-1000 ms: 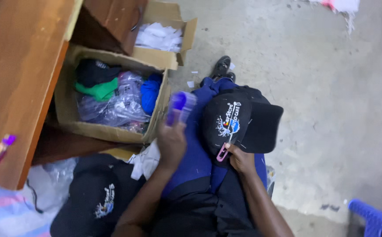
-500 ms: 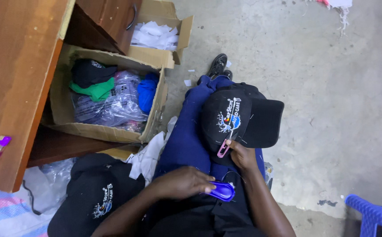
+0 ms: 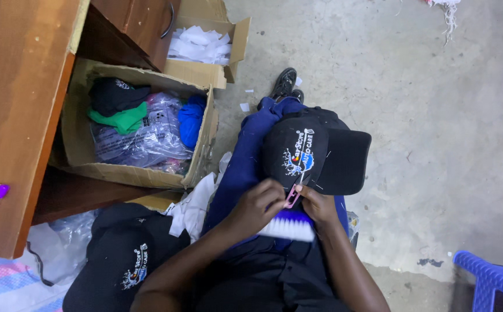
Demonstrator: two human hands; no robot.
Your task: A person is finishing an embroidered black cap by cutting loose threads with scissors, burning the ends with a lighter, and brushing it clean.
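Two hands meet over a black embroidered cap (image 3: 315, 153) resting on the person's knee: the left hand (image 3: 257, 205) grips a white-bristled purple brush (image 3: 289, 224), the right hand (image 3: 316, 203) pinches a small pink clipper (image 3: 292, 196) at the cap's edge. Nearby stands a cardboard box (image 3: 81, 159) of clothing.

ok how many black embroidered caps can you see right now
2 for sure: one black embroidered cap on the lap under both hands, another on the pile at lower left. More may be hidden beneath it or in the cardboard box.
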